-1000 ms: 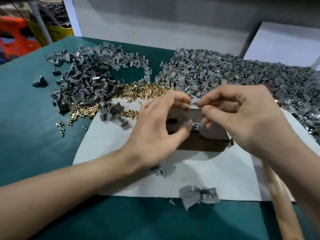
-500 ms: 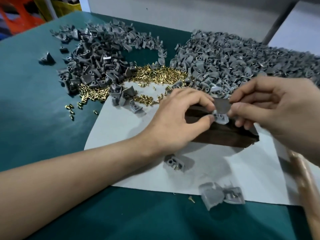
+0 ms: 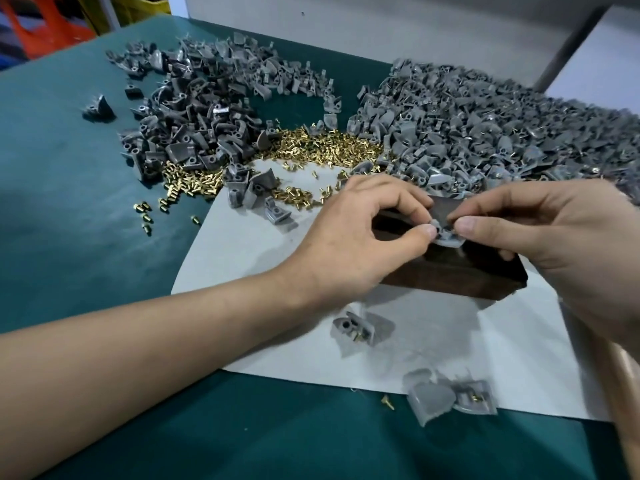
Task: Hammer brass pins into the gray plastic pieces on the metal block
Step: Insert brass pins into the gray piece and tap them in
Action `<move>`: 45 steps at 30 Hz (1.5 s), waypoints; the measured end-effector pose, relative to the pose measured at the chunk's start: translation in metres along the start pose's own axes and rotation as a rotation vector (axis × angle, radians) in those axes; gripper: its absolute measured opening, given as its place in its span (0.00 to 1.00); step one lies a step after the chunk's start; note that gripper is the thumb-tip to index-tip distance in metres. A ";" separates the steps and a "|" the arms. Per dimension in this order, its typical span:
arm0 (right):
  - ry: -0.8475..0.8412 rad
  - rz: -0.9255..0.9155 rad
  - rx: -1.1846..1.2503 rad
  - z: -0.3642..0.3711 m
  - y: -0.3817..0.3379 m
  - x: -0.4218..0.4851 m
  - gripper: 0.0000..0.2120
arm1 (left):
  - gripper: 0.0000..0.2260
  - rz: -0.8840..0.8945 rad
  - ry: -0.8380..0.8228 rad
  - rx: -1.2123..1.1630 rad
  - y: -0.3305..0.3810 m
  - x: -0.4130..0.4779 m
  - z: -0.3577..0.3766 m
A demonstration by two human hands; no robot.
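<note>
A dark metal block [image 3: 446, 275] lies on a white sheet [image 3: 249, 251]. On its top sits a small gray plastic piece [image 3: 446, 239]. My left hand [image 3: 349, 240] pinches that piece from the left with thumb and forefinger. From the right, my right hand [image 3: 554, 244] pinches the same piece; whether it holds a pin there is hidden by the fingertips. Loose brass pins [image 3: 322, 147] lie in a heap behind the block. A wooden hammer handle [image 3: 627, 393] shows under my right wrist.
Darker gray pieces [image 3: 197, 109] are piled at the back left, lighter gray ones [image 3: 502, 133] with pins at the back right. Pinned pieces [image 3: 360, 329] and a further pair [image 3: 446, 396] lie on the sheet's near part. Green table cover [image 3: 69, 202] surrounds everything.
The view has shifted and come closer. Both hands stay at the block, and their fingertips have drawn together on the gray piece, which now sits lower on the block's top.
</note>
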State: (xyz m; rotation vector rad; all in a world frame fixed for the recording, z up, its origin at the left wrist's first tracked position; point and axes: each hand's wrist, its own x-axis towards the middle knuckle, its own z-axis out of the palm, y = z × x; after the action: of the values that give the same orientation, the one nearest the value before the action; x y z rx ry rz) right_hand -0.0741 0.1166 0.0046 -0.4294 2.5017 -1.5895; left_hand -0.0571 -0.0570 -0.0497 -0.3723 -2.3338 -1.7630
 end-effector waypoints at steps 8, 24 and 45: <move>0.020 -0.084 -0.187 0.001 -0.004 -0.001 0.07 | 0.04 0.048 -0.043 0.071 0.001 0.000 -0.001; 0.131 -0.285 -0.544 0.011 -0.002 -0.004 0.10 | 0.04 0.017 -0.027 0.073 0.001 0.000 -0.001; 0.246 -0.392 -0.545 0.023 0.009 -0.015 0.09 | 0.04 0.028 -0.021 0.016 -0.004 -0.001 -0.001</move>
State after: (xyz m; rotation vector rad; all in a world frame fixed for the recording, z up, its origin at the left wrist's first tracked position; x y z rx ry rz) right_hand -0.0553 0.1057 -0.0141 -0.8841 3.1950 -1.0780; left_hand -0.0574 -0.0589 -0.0537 -0.4209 -2.3440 -1.7353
